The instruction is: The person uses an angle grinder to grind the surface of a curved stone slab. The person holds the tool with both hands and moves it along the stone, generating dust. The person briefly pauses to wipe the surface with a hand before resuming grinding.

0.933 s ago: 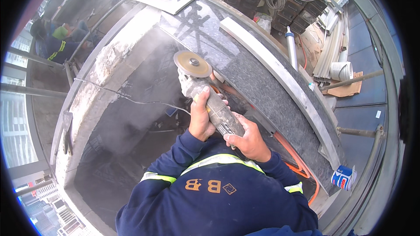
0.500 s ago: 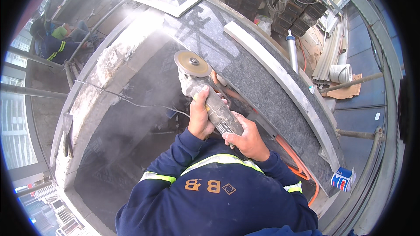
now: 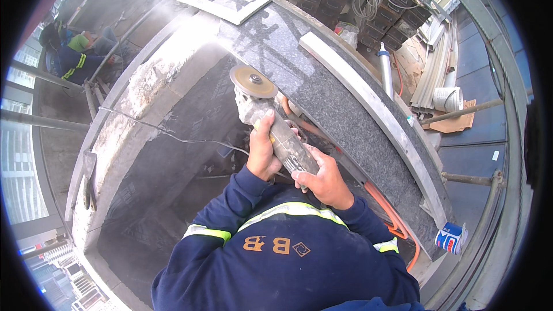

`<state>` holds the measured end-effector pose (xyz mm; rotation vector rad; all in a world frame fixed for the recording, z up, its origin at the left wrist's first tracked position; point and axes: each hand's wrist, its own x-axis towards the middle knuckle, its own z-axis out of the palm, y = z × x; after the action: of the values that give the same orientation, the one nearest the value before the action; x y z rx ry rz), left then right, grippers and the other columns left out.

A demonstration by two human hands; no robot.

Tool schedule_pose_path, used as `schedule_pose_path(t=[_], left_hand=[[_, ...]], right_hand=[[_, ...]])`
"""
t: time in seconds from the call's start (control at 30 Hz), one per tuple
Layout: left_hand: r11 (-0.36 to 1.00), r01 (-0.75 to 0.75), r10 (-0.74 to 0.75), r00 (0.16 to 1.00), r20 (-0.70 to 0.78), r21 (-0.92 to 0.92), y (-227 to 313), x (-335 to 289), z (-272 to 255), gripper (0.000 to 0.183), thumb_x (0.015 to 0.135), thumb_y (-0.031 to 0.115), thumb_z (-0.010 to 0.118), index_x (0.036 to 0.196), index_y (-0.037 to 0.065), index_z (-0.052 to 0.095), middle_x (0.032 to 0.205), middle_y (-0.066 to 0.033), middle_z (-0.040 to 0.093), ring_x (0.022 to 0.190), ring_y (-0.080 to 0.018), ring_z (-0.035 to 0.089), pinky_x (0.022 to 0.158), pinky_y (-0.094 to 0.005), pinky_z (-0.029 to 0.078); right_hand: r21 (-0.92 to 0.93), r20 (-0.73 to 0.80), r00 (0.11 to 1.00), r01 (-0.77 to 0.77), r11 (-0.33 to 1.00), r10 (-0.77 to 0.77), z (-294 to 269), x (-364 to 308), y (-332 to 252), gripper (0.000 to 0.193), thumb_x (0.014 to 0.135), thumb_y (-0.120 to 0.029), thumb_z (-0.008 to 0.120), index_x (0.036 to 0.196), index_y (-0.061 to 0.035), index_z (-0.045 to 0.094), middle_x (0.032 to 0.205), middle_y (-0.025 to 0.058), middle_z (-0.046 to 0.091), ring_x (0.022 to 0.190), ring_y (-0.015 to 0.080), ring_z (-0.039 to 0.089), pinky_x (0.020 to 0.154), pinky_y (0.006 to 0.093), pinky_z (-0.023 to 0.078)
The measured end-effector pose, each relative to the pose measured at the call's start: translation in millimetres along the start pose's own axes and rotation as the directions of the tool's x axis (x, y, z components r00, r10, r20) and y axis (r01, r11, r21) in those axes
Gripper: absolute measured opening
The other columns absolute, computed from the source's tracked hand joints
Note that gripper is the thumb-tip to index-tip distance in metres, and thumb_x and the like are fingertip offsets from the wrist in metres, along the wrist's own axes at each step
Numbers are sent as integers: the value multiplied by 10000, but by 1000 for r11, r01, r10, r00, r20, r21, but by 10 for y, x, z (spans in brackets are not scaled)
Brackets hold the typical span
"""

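Both my hands hold a dusty grey angle grinder [image 3: 282, 138] in front of my chest, its round cutting disc [image 3: 253, 82] at the far end. My left hand [image 3: 264, 151] is wrapped round the body just behind the disc head. Nearer to me, my right hand [image 3: 329, 179] grips the rear of the body. The disc hangs beside the inner edge of a speckled dark grey stone slab [image 3: 357, 132]. Dust hazes the hollow on the left, where a thin cable [image 3: 173, 133] runs across.
On the slab lie a long pale strip [image 3: 374, 121] and an L-shaped white piece [image 3: 230, 10]. A blue and white can [image 3: 451, 237] stands at its near right end. An orange hose [image 3: 397, 219] lies below the slab. Far left, another person [image 3: 78, 60] crouches behind railings; a trowel [image 3: 89, 178] rests on the left ledge.
The dust in the hollow has thinned a little. My hands and the grinder stay in almost the same place, while the view has shifted very slightly.
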<state>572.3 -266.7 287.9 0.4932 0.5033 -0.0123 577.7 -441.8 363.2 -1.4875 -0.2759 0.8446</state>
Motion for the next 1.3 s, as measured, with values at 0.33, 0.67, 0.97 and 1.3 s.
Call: schedule_pose_path(t=[0.33, 0.67, 0.97, 1.3], left_hand=[[999, 34, -34, 999, -18, 20, 97, 87, -16, 670, 943, 579, 655, 1188, -37, 557, 960, -193, 682, 878, -322, 699, 838, -474, 599], [1000, 25, -25, 999, -24, 1, 78, 19, 51, 617, 957, 537, 654, 1190, -25, 550, 954, -186, 673, 851, -304, 702, 812, -461, 613], [996, -82, 80, 995, -58, -45, -251, -237, 201, 462, 988, 419, 658, 1154, -3, 571, 1014, -164, 657, 874, -278, 703, 766, -470, 619], [998, -59, 61, 995, -82, 36, -490, -372, 230, 605, 959, 539, 654, 1229, 9, 536, 1030, -154, 641, 897, -288, 684, 814, -463, 607]], right_hand=[[18, -45, 999, 22, 1000, -21, 35, 100, -7, 565, 882, -111, 728, 1378, 77, 535, 895, 66, 679, 695, 86, 627, 613, 258, 520], [12, -31, 999, -34, 999, 34, 16, 49, -26, 637, 873, -136, 736, 1423, 84, 502, 915, 70, 683, 695, 99, 637, 620, 261, 523], [35, -4, 1000, -21, 999, 21, -126, -322, 28, 650, 871, -116, 737, 1432, 97, 489, 924, 79, 681, 720, 96, 631, 644, 268, 526], [42, 0, 1000, -9, 999, 9, -227, -574, 72, 697, 868, -154, 743, 1455, 102, 466, 953, 79, 681, 737, 101, 636, 663, 255, 523]])
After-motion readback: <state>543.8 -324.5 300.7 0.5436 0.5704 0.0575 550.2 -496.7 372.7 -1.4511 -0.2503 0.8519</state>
